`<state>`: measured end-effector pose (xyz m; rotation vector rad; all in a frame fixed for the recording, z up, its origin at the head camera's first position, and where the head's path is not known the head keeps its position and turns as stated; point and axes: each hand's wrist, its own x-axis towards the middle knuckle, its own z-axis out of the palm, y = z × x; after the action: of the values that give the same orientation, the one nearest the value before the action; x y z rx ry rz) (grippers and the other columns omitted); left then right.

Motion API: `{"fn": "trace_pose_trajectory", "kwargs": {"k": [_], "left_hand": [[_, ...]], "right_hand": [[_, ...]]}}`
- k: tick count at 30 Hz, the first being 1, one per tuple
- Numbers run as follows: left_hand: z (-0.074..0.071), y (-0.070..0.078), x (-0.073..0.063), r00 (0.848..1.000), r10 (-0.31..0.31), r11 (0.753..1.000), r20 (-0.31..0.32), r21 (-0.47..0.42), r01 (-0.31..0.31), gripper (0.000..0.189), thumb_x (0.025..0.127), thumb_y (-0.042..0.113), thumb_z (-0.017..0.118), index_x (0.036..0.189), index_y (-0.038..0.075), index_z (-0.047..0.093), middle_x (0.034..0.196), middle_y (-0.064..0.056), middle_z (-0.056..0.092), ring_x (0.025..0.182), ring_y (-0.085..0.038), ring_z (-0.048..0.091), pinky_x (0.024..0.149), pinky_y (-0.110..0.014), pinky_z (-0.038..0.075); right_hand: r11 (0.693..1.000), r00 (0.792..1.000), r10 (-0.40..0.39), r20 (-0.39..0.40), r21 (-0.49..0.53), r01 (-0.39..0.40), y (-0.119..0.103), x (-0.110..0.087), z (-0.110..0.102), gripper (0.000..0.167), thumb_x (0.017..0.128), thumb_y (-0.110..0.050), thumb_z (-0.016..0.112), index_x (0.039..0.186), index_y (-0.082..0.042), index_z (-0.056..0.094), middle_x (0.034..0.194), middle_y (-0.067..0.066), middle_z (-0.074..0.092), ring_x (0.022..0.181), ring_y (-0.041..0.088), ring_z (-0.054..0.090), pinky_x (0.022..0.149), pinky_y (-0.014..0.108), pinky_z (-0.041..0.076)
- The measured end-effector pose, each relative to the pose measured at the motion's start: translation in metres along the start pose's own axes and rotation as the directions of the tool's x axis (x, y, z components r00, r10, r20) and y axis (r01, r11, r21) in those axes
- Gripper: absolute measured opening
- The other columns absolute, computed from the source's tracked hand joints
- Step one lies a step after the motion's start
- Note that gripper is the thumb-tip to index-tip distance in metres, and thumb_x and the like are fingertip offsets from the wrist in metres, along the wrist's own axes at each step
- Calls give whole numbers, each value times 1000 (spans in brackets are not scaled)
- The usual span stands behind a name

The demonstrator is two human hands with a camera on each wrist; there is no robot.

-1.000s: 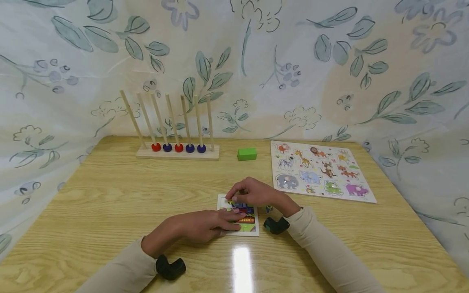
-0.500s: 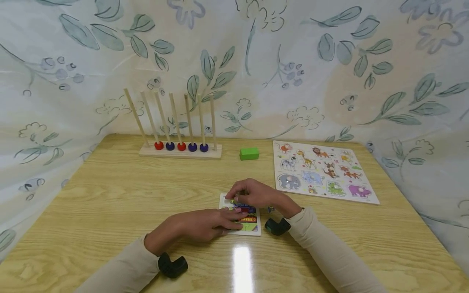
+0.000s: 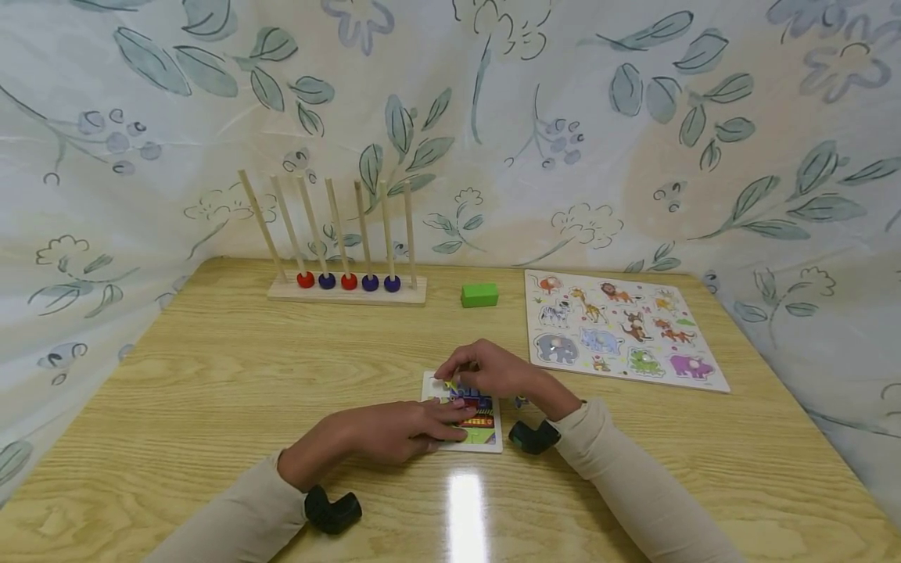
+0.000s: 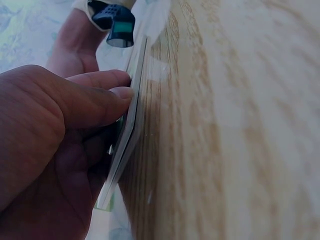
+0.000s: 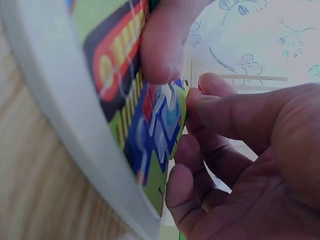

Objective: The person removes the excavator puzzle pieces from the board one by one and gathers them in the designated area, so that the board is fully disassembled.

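puzzle board [image 3: 487, 448]: under left hand [image 3: 394, 432], fingers apart | right hand [image 3: 494, 370]: pinches puzzle piece [image 5: 180, 107]

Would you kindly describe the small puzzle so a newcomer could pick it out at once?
On the wooden table, find the left hand and right hand. Partly beneath both is the small puzzle. Unlike the larger animal board, its white border frames blue, red and green artwork.

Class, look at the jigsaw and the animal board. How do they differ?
The jigsaw is much smaller than the animal board. The jigsaw shows a picture crossed by curved seams; the animal board shows separate animals. The jigsaw is partly covered by the left hand and right hand, while the animal board is untouched. Both are thin, pale-edged boards with colourful printing.
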<state>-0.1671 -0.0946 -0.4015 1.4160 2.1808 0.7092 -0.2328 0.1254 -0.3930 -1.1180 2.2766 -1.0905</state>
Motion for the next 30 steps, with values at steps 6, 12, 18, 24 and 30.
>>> {"fn": "trace_pose_trajectory", "kwargs": {"k": [6, 12, 18, 24, 30], "left_hand": [[1, 0, 0, 1000, -5, 1000, -4, 2, 5, 41, 102, 4, 46, 143, 8, 48, 157, -4, 27, 144, -15, 21, 113, -35, 24], [1, 1, 0, 1000, -5, 1000, -4, 10, 5, 41, 102, 4, 46, 143, 8, 49, 157, -3, 27, 144, -15, 21, 113, -34, 23], [2, 0, 0, 1000, -11, 1000, -6, 13, 11, 41, 103, 5, 46, 144, 9, 48, 157, -2, 27, 144, -15, 21, 114, -34, 23], [3, -1, 0, 1000, -12, 1000, -8, 14, 12, 42, 103, 5, 46, 144, 10, 47, 158, -2, 26, 144, -15, 20, 114, -35, 23], [3, -1, 0, 1000, -24, 1000, -7, 19, 24, 42, 103, 5, 46, 144, 10, 48, 157, -2, 27, 144, -16, 21, 114, -34, 23]], "right_hand": [[999, 999, 14, -34, -36, -15, -3, -1, 1, 25, 95, 6, 55, 113, 0, 70, 111, 7, 68, 97, 16, 61, 82, 29, 50], [993, 994, 75, -77, -84, -81, -5, -2, 2, 24, 94, 4, 58, 114, -1, 70, 108, 6, 68, 94, 13, 62, 81, 27, 50], [991, 992, 98, -77, -84, -104, -6, -2, 1, 22, 93, 3, 60, 112, -1, 70, 106, 4, 68, 91, 12, 62, 80, 27, 50], [991, 992, 89, -90, -87, -97, -5, -7, -3, 21, 92, 2, 62, 111, -2, 70, 102, 4, 67, 89, 12, 61, 79, 28, 50], [995, 995, 76, -62, -62, -80, -2, -10, -6, 16, 93, 0, 63, 107, -2, 71, 98, 3, 66, 88, 12, 60, 80, 28, 51]]}}
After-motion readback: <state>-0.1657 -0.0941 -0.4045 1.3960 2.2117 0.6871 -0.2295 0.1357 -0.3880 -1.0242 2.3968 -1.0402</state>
